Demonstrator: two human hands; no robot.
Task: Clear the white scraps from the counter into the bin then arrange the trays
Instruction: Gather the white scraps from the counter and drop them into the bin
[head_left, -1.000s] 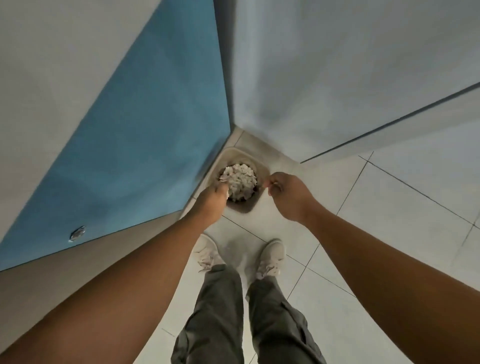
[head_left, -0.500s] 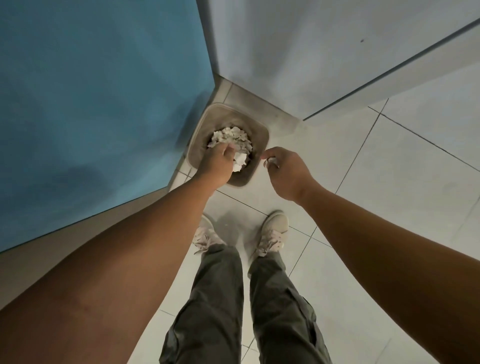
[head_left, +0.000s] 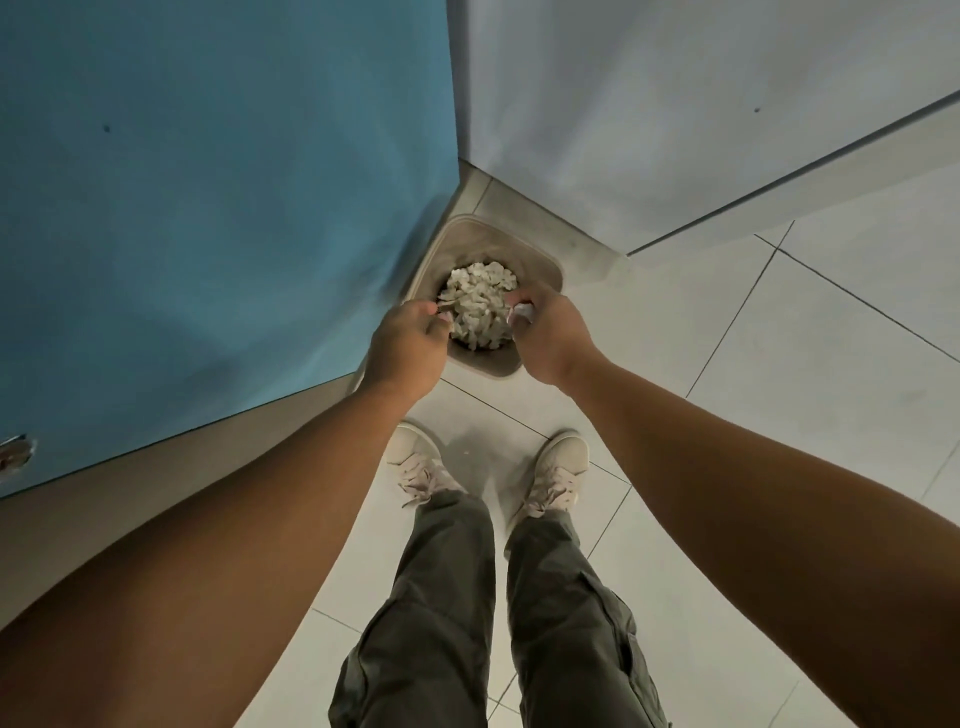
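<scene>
White scraps (head_left: 480, 304) fill the cornered bin (head_left: 540, 260); left hand (head_left: 405, 348) and right hand (head_left: 548, 335) each pinch scraps.

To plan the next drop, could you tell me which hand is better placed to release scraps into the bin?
Right hand, probably: white scraps show in its fingers, over the bin. What the left hand holds is unclear.

Both hands, left hand (head_left: 408, 347) and right hand (head_left: 545, 332), hover over the bin (head_left: 540, 262) of white scraps (head_left: 478, 304), right apparently clutching some.
</scene>
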